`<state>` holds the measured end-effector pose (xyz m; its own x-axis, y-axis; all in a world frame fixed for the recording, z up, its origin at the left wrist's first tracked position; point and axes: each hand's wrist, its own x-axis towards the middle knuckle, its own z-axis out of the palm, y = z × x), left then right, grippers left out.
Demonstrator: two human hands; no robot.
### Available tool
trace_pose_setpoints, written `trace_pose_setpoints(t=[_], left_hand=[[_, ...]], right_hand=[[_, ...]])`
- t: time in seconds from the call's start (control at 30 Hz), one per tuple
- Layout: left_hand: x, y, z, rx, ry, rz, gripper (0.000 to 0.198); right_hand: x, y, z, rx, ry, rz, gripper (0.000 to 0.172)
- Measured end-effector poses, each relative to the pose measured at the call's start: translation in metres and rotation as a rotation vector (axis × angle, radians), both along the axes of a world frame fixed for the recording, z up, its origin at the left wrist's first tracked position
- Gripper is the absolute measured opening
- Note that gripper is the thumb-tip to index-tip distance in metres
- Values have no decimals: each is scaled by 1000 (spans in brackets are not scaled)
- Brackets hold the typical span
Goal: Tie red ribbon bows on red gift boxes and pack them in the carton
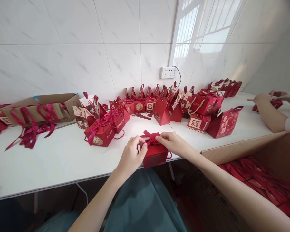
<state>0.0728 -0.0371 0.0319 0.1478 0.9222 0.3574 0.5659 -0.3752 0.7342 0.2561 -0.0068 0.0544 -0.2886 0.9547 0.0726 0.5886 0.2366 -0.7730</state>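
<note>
A small red gift box sits at the front edge of the white table. Its red ribbon is bunched in a bow on top. My left hand curls against the box's left side and pinches the ribbon at the top. My right hand comes in from the right, fingers closed on the other end of the ribbon. Both hands touch the box.
Several finished red boxes and bags line the wall. A cardboard tray with loose red ribbons lies at left. An open carton of flat red boxes stands at right. Another person's hands work at the far right.
</note>
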Motion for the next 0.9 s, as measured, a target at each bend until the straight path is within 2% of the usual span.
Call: trace_pose_setpoints(t=[0.13,0.3,0.37,0.53,0.67,0.9], left_hand=[[0,2,-2,-1,-24,19,11],[-3,2,-4,-61,-109,72,14],[-4,1,-5,-116,-162,68,17],[-2,3,-7,-222,-268,76,19],[-2,7,-11,-284,-296,68,27],[-11,14,-23,-362,-441,-82,33]], right_hand=[[5,4,-2,-17,81,39,19],[13,8,-2,-59,66,48,14],[13,8,-1,-66,38,57,18],[9,7,-2,-112,13,65,39],[10,9,-6,-106,54,98,39],[21,17,-10,-177,235,256,41]])
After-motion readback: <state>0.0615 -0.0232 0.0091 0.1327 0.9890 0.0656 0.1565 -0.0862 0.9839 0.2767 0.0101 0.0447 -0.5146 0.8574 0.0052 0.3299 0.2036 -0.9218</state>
